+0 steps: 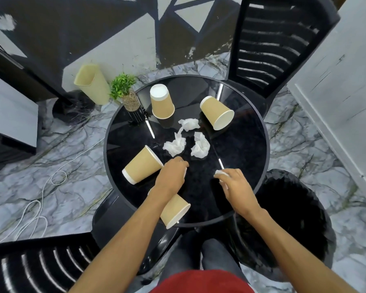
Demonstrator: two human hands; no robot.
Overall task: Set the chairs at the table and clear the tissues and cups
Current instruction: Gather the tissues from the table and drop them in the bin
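Head view: right hand [235,185] grip pinches a tissue [220,172]; left hand [172,175] curled, grip unclear.

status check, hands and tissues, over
Right hand pinching a tissue; left hand curled over table, grip unclear. Three loose tissues, four cups on table. Near cup under left forearm.

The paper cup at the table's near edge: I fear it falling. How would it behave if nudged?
Lying on its side, the paper cup would probably roll, curving because it tapers, perhaps off the table. It looks empty, likely light. Its paper wall may dent if squeezed.
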